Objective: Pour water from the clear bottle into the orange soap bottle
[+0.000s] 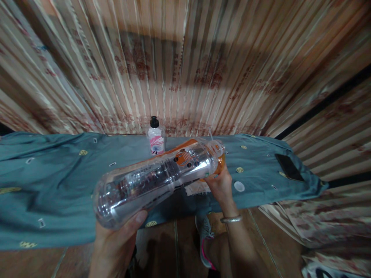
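A large clear plastic bottle [139, 185] with an orange and black print slants across the middle, its base at left and its narrow neck at right. My left hand [121, 235] is closed around the underside of its base end, thumb against the side. At the neck, my right hand [220, 185] grips an orange see-through container [222, 164]. This container is mostly hidden behind the bottle, as are most of the right fingers. Whether the bottle's mouth touches it, I cannot tell. Behind the bottle stands a small bottle [156, 141] with a black cap and pink label.
A green patterned cloth [63, 185] covers the narrow table. On it lie a white round cap [239, 186], a white crumpled piece [197, 188] and, at far right, a dark phone [290, 167]. A pleated curtain [185, 77] hangs right behind. Tiled floor shows below.
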Motion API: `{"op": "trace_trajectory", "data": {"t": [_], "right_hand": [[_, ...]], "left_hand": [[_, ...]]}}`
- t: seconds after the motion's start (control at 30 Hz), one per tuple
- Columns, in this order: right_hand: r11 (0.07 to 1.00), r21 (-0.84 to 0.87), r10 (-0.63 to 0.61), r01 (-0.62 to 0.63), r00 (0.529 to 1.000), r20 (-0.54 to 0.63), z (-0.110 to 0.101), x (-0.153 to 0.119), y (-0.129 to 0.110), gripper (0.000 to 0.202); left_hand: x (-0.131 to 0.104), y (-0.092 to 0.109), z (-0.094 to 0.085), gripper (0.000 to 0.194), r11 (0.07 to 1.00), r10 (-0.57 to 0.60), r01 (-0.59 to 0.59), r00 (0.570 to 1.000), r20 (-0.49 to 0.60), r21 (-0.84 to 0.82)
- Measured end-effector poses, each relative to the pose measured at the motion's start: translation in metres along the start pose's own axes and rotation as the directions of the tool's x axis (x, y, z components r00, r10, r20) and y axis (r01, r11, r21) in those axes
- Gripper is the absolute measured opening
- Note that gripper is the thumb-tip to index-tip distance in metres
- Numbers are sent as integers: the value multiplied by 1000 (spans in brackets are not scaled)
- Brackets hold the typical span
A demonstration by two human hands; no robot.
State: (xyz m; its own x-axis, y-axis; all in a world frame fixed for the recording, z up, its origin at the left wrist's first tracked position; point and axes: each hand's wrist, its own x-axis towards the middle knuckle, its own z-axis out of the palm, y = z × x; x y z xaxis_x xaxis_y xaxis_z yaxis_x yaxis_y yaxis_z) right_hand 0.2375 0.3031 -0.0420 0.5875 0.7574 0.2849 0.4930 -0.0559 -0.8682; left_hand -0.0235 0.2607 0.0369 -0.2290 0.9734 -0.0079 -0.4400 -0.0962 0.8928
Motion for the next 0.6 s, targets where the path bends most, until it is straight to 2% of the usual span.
{"op": "trace_trajectory", "data": {"t": [0.33,0.6], "right_hand": [[999,13,53,-53,999,2,-1,1,-5,83],[1000,-6,11,-11,1000,-11,0,0,-1,76]], "left_hand": [[-3,1,1,78,999,-41,41,999,-36,8],[1,-1,0,73,1000,12,-12,1000,0,5]]}}
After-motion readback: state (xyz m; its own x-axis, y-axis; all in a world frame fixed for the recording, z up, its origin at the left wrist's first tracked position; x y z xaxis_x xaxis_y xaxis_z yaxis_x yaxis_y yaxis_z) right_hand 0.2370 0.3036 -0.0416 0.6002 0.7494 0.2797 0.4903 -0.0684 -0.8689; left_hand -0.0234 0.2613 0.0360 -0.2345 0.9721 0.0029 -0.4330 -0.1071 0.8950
